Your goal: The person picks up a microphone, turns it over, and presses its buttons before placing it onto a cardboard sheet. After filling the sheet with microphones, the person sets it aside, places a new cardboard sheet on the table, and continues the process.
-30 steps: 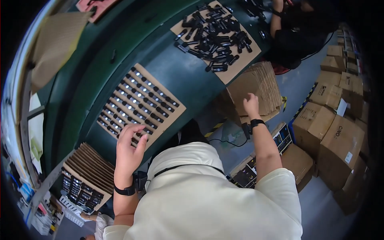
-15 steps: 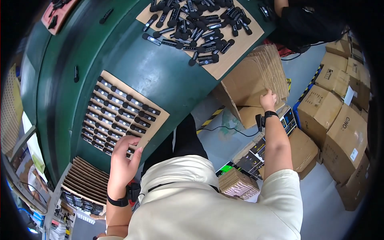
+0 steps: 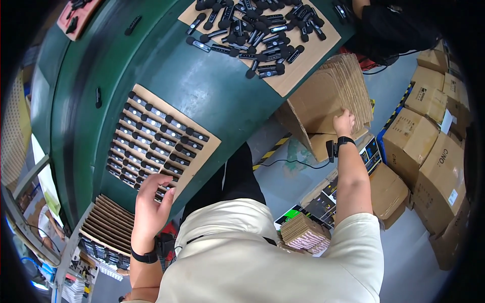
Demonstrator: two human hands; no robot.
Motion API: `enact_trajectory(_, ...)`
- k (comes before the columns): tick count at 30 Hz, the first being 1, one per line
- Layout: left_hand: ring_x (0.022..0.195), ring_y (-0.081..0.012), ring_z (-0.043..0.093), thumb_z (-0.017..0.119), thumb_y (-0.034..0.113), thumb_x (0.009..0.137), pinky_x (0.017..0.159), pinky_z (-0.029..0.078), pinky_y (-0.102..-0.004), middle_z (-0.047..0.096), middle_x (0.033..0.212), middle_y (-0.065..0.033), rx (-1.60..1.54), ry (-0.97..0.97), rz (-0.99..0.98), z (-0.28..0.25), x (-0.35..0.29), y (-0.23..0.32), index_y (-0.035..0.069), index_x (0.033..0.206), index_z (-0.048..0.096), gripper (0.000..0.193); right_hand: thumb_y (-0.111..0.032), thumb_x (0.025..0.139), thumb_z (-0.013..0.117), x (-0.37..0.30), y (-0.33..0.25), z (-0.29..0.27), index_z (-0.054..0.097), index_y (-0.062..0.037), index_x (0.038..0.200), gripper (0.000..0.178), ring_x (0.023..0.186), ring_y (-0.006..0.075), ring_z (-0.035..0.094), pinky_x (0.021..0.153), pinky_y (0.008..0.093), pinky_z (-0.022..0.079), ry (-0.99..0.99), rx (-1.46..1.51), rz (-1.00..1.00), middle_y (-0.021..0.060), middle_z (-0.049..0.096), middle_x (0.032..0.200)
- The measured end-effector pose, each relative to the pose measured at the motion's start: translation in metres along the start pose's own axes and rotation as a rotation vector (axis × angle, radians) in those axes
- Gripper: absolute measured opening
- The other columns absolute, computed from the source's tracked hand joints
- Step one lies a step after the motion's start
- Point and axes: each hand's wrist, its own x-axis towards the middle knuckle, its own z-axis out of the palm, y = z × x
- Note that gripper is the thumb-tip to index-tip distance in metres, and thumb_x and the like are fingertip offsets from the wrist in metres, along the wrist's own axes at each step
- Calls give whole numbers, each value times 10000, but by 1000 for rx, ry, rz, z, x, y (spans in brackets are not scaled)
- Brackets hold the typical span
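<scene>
1. Head cam, L side: holding left hand point(image 3: 151, 207) at body-side corner of mic board point(image 3: 193, 162), thumb parted fm forefinger w/ visible gap, not visibly squeezing anything. Not being able to tell contact underneath.

2. Head cam, R side: holding right hand point(image 3: 344, 122) at front of cardboard stack point(image 3: 351, 83), fingers curled. Not seeing fingertips clearly, so not being able to tell if pinching a sheet or just touching.

3. Locations: seeing mic board lying on green bench point(image 3: 232, 101), bearing rows of small black foam-tipped mics point(image 3: 162, 139). Seeing cardboard stack off bench edge, R of body.

4. Nearby: seeing loose mic pile point(image 3: 273, 50) on brown sheet point(image 3: 290, 76) upper ctr, row of upright boards point(image 3: 108, 217) lower L, co-worker's dark sleeve point(image 3: 394, 30) upper R.

5. Handling est., cardboard stack: expecting light, stiffish sheets, prob. creasing at edges & clinging together. Suggesting thumb + fingertips on one free edge, approx mid-length.

6. Handling est., mic board: expecting lightish, poss. flexing, mics prob. sliding if tilted. Suggesting hold on bare border, opp. sides, level. Per mic: expecting smooth, hard body, soft tip; suggesting pinch on body, avoiding foam.
</scene>
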Motion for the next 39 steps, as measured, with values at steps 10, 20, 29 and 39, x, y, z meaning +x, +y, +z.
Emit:
enact_trajectory(10,874,-300,621,664,-18,791,798,495,-347,631,970,-153,32,-52,-17,3,12,-6,-19,1020,623,233,-205,795,666,5,13,5,517,-156,1253,484,1256,375,434,1041,471,384,68,17,6,171,465,1332)
enact_trajectory(20,874,-288,626,673,-21,786,795,498,-343,636,977,-151,30,-46,14,8,19,2,-19,1026,625,245,-232,819,673,10,6,-9,555,-138,1166,378,1205,366,485,1001,466,413,-155,-41,3,154,536,1282)
enact_trajectory(29,876,-297,625,674,-14,794,795,497,-345,636,970,-153,9,-27,-6,2,8,1,-20,1028,625,240,-231,845,650,2,8,0,599,-121,1099,281,1171,361,516,996,457,420,120,-19,-18,145,588,1218)
enact_trajectory(39,888,-310,622,670,-13,798,801,496,-352,636,962,-149,34,-86,-32,20,9,-13,-6,1026,628,232,-209,839,643,20,10,15,609,-115,1081,262,1144,342,527,961,456,438,202,-20,-64,148,589,1159)
